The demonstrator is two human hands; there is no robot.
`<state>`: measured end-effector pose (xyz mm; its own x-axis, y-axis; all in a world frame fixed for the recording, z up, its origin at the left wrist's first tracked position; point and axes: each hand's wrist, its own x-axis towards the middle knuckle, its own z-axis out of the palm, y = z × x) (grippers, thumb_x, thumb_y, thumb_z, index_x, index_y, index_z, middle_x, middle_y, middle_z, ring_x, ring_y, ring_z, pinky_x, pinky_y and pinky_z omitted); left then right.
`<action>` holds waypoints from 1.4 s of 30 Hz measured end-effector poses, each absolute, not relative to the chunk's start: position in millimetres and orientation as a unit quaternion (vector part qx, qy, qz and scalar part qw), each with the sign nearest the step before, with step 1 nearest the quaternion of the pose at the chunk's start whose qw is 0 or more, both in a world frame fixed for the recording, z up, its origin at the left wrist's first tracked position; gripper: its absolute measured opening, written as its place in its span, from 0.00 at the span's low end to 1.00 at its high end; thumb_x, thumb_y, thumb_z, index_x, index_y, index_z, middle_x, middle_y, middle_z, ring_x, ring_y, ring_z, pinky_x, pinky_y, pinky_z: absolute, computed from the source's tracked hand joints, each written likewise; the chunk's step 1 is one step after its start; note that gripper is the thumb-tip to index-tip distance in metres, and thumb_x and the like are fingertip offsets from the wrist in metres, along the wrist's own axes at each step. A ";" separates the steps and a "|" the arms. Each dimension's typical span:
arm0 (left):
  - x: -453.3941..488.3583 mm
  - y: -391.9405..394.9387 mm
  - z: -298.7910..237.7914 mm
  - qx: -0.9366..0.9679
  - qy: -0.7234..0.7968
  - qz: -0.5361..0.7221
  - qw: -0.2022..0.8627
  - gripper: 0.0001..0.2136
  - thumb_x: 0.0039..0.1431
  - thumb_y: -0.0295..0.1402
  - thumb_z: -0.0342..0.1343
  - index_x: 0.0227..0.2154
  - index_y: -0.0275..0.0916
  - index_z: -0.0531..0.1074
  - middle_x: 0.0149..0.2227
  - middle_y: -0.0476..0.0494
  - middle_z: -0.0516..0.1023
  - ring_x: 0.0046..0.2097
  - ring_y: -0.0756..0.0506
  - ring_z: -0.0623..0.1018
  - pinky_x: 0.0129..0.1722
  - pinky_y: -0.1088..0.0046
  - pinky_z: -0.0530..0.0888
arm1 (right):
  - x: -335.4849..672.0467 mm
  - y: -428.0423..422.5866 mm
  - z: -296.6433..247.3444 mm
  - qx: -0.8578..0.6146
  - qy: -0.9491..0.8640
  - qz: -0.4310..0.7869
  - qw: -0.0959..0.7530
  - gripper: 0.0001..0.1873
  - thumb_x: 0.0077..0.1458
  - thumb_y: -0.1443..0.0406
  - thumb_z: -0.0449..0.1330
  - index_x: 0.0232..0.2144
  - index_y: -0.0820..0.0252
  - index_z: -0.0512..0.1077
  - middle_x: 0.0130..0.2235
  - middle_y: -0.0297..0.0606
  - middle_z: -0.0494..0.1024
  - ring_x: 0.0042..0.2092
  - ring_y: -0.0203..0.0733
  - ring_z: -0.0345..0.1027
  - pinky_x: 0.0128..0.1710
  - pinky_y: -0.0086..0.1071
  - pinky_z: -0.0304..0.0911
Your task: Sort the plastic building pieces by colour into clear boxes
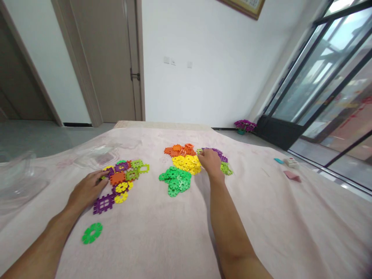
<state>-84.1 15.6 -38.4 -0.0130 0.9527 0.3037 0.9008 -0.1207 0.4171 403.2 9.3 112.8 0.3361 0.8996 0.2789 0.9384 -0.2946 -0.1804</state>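
The fingertips of the left hand are laid at the left edge of a mixed pile of notched pieces; whether one is gripped cannot be told. The fingers of the right hand are bunched, and any piece pinched there is hidden. To their right, purple pieces and lime pieces are spread; to their left, yellow pieces, orange pieces and green pieces are heaped. Nearer than the left fingers, a green ring is seen. High beyond the right fingers, a framed panel is hung, its writing too small to be read.
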 end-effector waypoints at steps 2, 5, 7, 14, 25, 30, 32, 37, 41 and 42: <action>-84.8 15.9 -39.0 0.702 0.663 0.255 0.054 0.25 0.63 0.49 0.44 0.54 0.41 0.74 0.60 0.40 0.72 0.60 0.38 0.71 0.63 0.59 0.65 | 428.8 6.9 108.7 -0.843 -0.513 -0.048 0.153 0.17 0.58 0.61 0.55 0.42 0.60 0.81 0.44 0.51 0.81 0.49 0.53 0.72 0.46 0.38 0.64; -83.5 14.6 -37.1 0.701 0.665 0.251 0.056 0.25 0.63 0.49 0.44 0.54 0.42 0.73 0.61 0.40 0.71 0.61 0.37 0.71 0.63 0.58 0.66 | 454.3 0.9 102.8 -0.878 -0.446 -0.050 0.169 0.18 0.56 0.59 0.57 0.45 0.56 0.81 0.47 0.50 0.80 0.53 0.58 0.70 0.49 0.44 0.64; -82.5 13.8 -35.5 0.699 0.666 0.253 0.054 0.25 0.63 0.49 0.44 0.54 0.42 0.74 0.60 0.39 0.72 0.60 0.37 0.71 0.62 0.56 0.67 | 459.1 -2.1 102.5 -0.878 -0.438 -0.058 0.185 0.18 0.56 0.59 0.57 0.46 0.53 0.81 0.48 0.49 0.80 0.53 0.58 0.69 0.50 0.46 0.63; -80.6 12.8 -33.9 0.701 0.662 0.259 0.045 0.26 0.63 0.48 0.44 0.54 0.39 0.74 0.60 0.38 0.72 0.61 0.37 0.71 0.62 0.58 0.66 | 401.3 8.9 109.1 -0.777 -0.580 -0.053 0.238 0.17 0.61 0.62 0.54 0.46 0.53 0.80 0.45 0.42 0.82 0.49 0.47 0.72 0.49 0.35 0.63; -68.7 2.5 -19.6 0.698 0.669 0.251 0.041 0.24 0.63 0.45 0.44 0.54 0.42 0.75 0.60 0.42 0.73 0.61 0.40 0.72 0.62 0.63 0.66 | 242.6 -10.0 55.7 -0.487 -0.858 0.046 0.156 0.16 0.62 0.64 0.57 0.51 0.58 0.76 0.49 0.45 0.78 0.51 0.46 0.68 0.53 0.36 0.60; -68.2 2.0 -19.1 0.705 0.662 0.252 0.035 0.23 0.63 0.43 0.44 0.54 0.43 0.74 0.60 0.44 0.73 0.61 0.42 0.72 0.62 0.65 0.66 | 206.8 0.1 43.1 -0.467 -0.875 0.001 0.126 0.17 0.65 0.67 0.53 0.53 0.57 0.73 0.49 0.43 0.78 0.51 0.45 0.67 0.50 0.35 0.60; -68.2 2.0 -19.0 0.704 0.663 0.252 0.036 0.22 0.63 0.43 0.44 0.54 0.43 0.75 0.60 0.44 0.73 0.61 0.42 0.72 0.61 0.64 0.66 | 199.0 5.7 37.2 -0.467 -0.877 -0.020 0.109 0.16 0.66 0.67 0.52 0.53 0.55 0.73 0.46 0.42 0.79 0.50 0.46 0.67 0.49 0.35 0.60; -67.8 3.0 -19.6 0.698 0.668 0.256 0.029 0.22 0.63 0.43 0.46 0.53 0.43 0.76 0.59 0.44 0.74 0.60 0.42 0.73 0.60 0.66 0.67 | 194.4 7.4 26.5 -0.464 -0.878 -0.062 0.098 0.14 0.67 0.65 0.52 0.50 0.54 0.74 0.44 0.42 0.78 0.48 0.47 0.67 0.47 0.36 0.60; -68.3 4.2 -20.7 0.700 0.666 0.256 0.030 0.22 0.63 0.43 0.45 0.53 0.43 0.75 0.60 0.43 0.74 0.61 0.42 0.72 0.61 0.65 0.67 | 195.0 0.3 26.4 -0.452 -0.884 -0.081 0.087 0.13 0.67 0.67 0.51 0.47 0.58 0.74 0.45 0.44 0.77 0.48 0.47 0.66 0.47 0.37 0.60; -68.5 4.2 -20.7 0.699 0.666 0.257 0.033 0.22 0.63 0.43 0.45 0.54 0.43 0.75 0.60 0.43 0.73 0.61 0.42 0.72 0.61 0.65 0.67 | 195.1 -1.2 27.6 -0.454 -0.884 -0.081 0.082 0.13 0.67 0.67 0.50 0.47 0.59 0.73 0.45 0.45 0.77 0.48 0.47 0.67 0.47 0.37 0.60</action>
